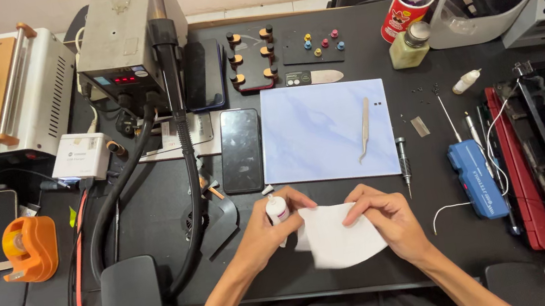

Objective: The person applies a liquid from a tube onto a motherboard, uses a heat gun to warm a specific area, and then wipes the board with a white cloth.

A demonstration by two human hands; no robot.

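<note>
1. Hands at the near edge of the black worktop (312,34): left hand (265,228) closed around a small white squeeze bottle (278,210), its nozzle pointing away from the person, toward the worktop's centre.
2. Right hand (384,215) pinches the top edge of a white cloth (336,236) between thumb and fingers; the cloth lies between both hands, just beside the bottle.
3. Pale blue work mat (316,133) sits at mid-worktop, just beyond the hands, with metal tweezers (364,129) lying on its right part.
4. Black smartphone (241,150) lies face up, touching the mat's left edge.
5. Small screwdriver (403,164) lies just off the mat's right edge.
6. Blue handheld tool (472,178) rests further right.
7. Orange tape dispenser (26,248) stands near the left edge.
8. Hot-air rework station (122,43) stands at the far left; its black hose runs toward the near edge.
</note>
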